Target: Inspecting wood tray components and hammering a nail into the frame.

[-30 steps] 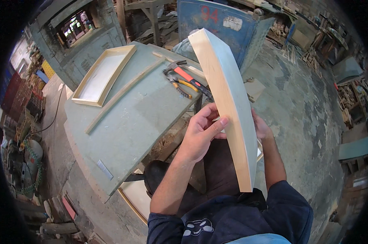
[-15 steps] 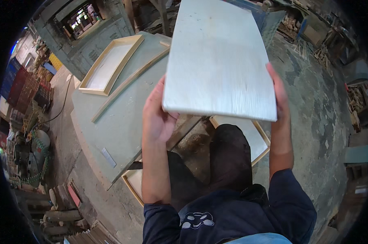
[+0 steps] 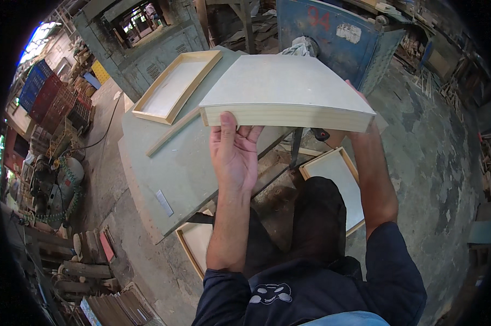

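Observation:
A shallow wooden tray (image 3: 289, 81) with a pale flat panel facing up is held in the air before me, its light wood side turned toward me. My left hand (image 3: 234, 149) grips its near left corner, thumb on the side and fingers underneath. At the right end my right hand (image 3: 365, 122) holds the tray, its fingers mostly hidden behind the edge. Beneath the tray lies a grey-green work table (image 3: 164, 168). On the table rest another wooden tray (image 3: 172, 81), open side up with a white bottom, a thin wood strip (image 3: 172, 133) and a small pale label-like piece (image 3: 164, 202).
More wooden trays stand low by my legs, one at the right (image 3: 337, 185) and one at the left (image 3: 194, 239). A large blue metal panel (image 3: 332, 38) is at the back. An old grey machine (image 3: 142, 54) stands beyond the table, and a compressor-like machine with a green coiled hose (image 3: 74, 179) is at far left.
The tray has come down and tilted, so its near wooden side now shows. My left thumb has moved onto that side. The view has shifted, revealing the blue panel.

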